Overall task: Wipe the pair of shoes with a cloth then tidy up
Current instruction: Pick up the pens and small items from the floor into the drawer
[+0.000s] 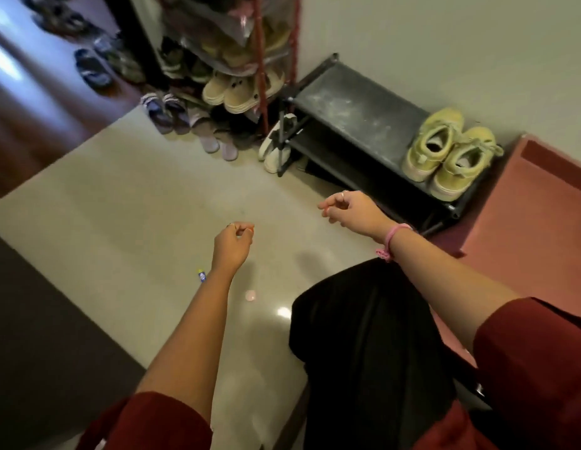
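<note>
Now, both our left hand (232, 243) and right hand (346, 207) hang loose, gripping nothing; clothless, we risk smearing the yellow shoes (445, 154) right of frame.

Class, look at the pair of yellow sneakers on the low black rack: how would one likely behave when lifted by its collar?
The yellow sneakers look soft-topped, so the collar probably flexes. The thick pale sole likely keeps the shape and hangs heaviest. Loose laces may dangle.

No text, label, brand or number can be read on anything in view.
</note>
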`<act>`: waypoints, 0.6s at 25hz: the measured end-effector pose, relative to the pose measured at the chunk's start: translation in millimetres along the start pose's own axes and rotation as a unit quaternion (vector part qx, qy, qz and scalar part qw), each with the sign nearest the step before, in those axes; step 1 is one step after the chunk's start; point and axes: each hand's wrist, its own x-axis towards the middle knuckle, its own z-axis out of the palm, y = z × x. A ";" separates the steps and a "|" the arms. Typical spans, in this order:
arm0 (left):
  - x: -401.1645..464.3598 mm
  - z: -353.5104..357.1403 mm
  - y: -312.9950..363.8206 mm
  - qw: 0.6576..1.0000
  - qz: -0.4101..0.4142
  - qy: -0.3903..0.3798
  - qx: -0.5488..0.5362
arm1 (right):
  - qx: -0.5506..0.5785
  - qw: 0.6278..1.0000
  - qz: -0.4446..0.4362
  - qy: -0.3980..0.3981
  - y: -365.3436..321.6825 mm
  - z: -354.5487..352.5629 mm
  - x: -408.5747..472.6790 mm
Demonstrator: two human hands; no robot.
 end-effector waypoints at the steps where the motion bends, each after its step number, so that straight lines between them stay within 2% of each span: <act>1: 8.1 -10.8 -22.1 1.000 -0.023 0.015 0.009 | -0.012 1.000 0.001 -0.024 -6.7 17.1 15.1; 5: 29.7 -22.6 -109.2 0.992 -0.103 0.038 0.064 | -0.058 0.992 0.019 -0.108 -5.5 85.2 67.0; 10: 48.8 21.8 -193.1 0.979 -0.167 0.029 0.111 | -0.132 0.976 0.030 -0.172 21.6 141.9 108.3; 13: 55.7 58.2 -228.1 0.977 -0.168 -0.008 0.135 | -0.150 0.970 0.031 -0.190 42.3 164.4 125.8; 15: 58.4 80.1 -248.7 0.968 -0.154 -0.068 0.188 | -0.152 0.968 0.031 -0.195 57.7 179.1 135.9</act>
